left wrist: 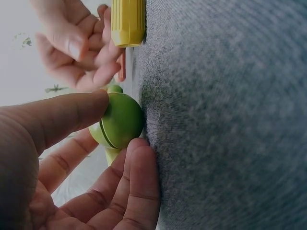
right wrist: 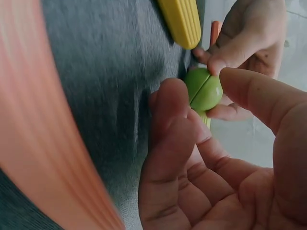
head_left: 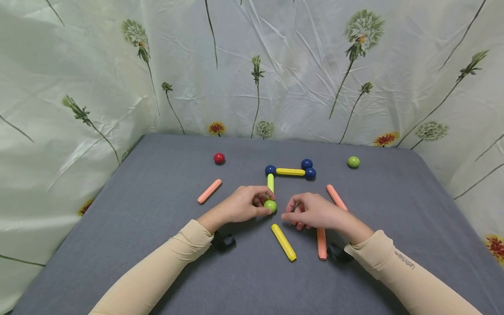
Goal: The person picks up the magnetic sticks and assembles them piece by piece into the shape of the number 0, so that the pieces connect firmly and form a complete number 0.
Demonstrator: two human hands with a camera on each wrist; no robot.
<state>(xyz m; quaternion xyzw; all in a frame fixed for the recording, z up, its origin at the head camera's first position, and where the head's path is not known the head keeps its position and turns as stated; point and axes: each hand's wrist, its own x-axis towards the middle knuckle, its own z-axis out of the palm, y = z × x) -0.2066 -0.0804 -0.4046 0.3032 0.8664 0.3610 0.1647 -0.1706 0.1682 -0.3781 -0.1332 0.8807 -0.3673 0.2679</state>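
My left hand (head_left: 246, 204) pinches a green ball (head_left: 270, 206) between thumb and fingers. The ball, with a groove around it (left wrist: 122, 120), sits low at the cloth, at the near end of a yellow-green stick (head_left: 270, 183). That stick runs back to a blue ball (head_left: 270, 170), from which a yellow stick (head_left: 290, 172) leads right to another blue ball (head_left: 310, 173). Just right of the green ball is my right hand (head_left: 313, 211), its fingers loosely bent and nothing held. A loose yellow stick (head_left: 283, 243) lies in front of the hands.
A third blue ball (head_left: 306, 164) touches the corner one. Salmon sticks lie at left (head_left: 209, 191), behind the right hand (head_left: 336, 197) and beneath its wrist (head_left: 321, 245). A red ball (head_left: 219, 158) and another green ball (head_left: 353, 162) sit farther back on the grey cloth (head_left: 157, 166).
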